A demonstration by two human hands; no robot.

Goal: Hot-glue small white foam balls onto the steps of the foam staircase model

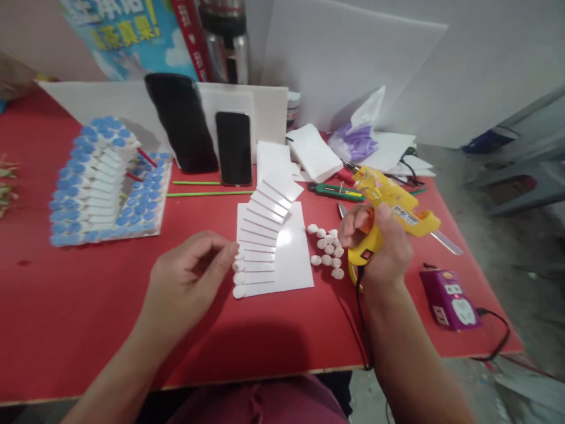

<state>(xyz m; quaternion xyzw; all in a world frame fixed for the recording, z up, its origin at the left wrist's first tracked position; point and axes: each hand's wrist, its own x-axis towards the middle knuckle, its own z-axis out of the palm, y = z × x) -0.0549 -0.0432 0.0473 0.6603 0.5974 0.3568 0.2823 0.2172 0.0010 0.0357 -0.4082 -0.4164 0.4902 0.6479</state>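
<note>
White steps (261,238) curve toward the back edge of the table (97,330), just right of the nearer left hand (189,274), fingers together, any grip unclear; the right hand (391,246) clamps a yellow glue gun (391,193).

Label (405,215) on glue gun (388,191) too small to read; poster (128,44), flask (218,53) cut by top edge

A black smartphone (235,148) stands propped upright; behind it, a steel flask (227,56) — beside Chinese-lettered blue packaging (132,44). Rightward sits a purple tissue pack (354,143) — beyond the table, a grey stool (546,171).
</note>
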